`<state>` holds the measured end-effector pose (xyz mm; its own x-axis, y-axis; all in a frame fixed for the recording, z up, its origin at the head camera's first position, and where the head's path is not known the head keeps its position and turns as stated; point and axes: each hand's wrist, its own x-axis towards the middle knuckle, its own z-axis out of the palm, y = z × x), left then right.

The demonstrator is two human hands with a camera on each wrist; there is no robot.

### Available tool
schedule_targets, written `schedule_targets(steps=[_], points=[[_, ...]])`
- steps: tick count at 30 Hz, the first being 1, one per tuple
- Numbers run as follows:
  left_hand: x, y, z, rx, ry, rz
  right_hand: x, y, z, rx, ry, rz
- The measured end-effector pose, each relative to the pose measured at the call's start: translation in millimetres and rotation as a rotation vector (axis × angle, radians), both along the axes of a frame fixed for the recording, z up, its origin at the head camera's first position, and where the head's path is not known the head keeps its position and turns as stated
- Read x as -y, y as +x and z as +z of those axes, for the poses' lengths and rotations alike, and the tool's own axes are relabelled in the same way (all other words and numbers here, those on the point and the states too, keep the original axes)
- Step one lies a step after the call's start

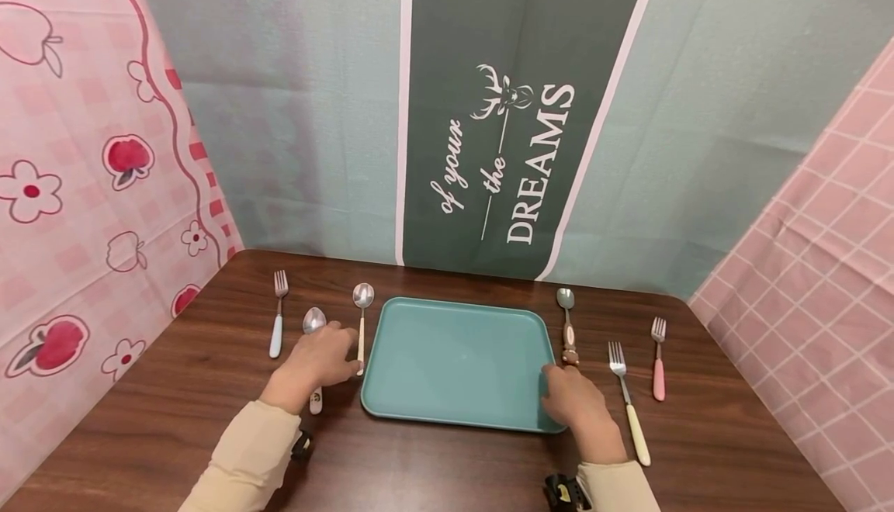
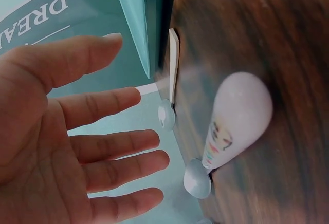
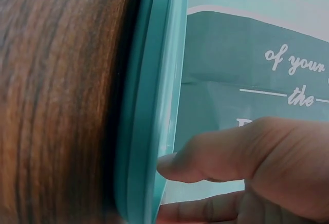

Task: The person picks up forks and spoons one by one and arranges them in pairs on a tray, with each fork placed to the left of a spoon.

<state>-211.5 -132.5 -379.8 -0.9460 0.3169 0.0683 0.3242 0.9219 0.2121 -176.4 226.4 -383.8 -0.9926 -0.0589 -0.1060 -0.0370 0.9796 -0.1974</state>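
Note:
A rectangular teal tray (image 1: 461, 364) lies flat on the table. To its left my left hand (image 1: 317, 361) hovers with fingers spread, holding nothing; in the left wrist view they are plainly apart. Below it lies a spoon with a white patterned handle (image 2: 239, 106), partly hidden by the hand in the head view. A spoon with a slim cream handle (image 1: 362, 333) lies between that hand and the tray. My right hand (image 1: 576, 403) is at the tray's right front corner. Its thumb (image 3: 177, 167) meets the rim, with another finger partly hidden beside it.
A fork with a pale handle (image 1: 277, 333) lies far left. Right of the tray are a spoon with a brown bear handle (image 1: 569, 333), a fork with a yellow handle (image 1: 634, 423) and a fork with a pink handle (image 1: 659, 376). Cloth hangings (image 1: 314, 108) enclose the back and sides.

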Motion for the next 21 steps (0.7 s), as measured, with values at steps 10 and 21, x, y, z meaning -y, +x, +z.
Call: schedule_targets(steps=[10, 21], points=[[5.7, -0.2, 1.1, 0.0, 0.029, -0.008, -1.7, 2.3, -1.1, 0.057, -0.012, -0.012], [13.8, 3.8, 0.1, 0.051, 0.058, 0.026, -4.0, 2.5, -2.1, 0.039, -0.001, 0.023]])
